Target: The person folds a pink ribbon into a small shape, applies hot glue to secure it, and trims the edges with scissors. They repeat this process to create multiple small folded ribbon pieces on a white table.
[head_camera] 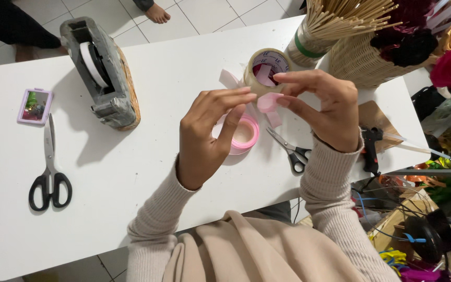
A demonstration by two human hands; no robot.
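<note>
Both sets of fingertips are meeting over the middle of the table, pinching a small folded loop of pink ribbon (269, 101) between them. The left hand (207, 137) is gripping the near side of the fold with thumb and forefinger, while the right hand (322, 107) is arching over it, fingertips pressing the far edge, seemingly to keep the fold from springing open.

Just under the left fingers a pink ribbon roll (245, 134) is lying flat, close enough to feed the strip upward. Just beyond the fingertips a roll of tan tape (265, 66) is sitting. Below the right hand, small scissors (292, 152) are lying within easy reach. Farther left of the fingers a heavy grey tape dispenser (103, 73) is standing, and well beyond it large black-handled scissors (49, 172). Past the right hand a bundle of wooden sticks (335, 23) is leaning by a wicker basket (358, 60).
</note>
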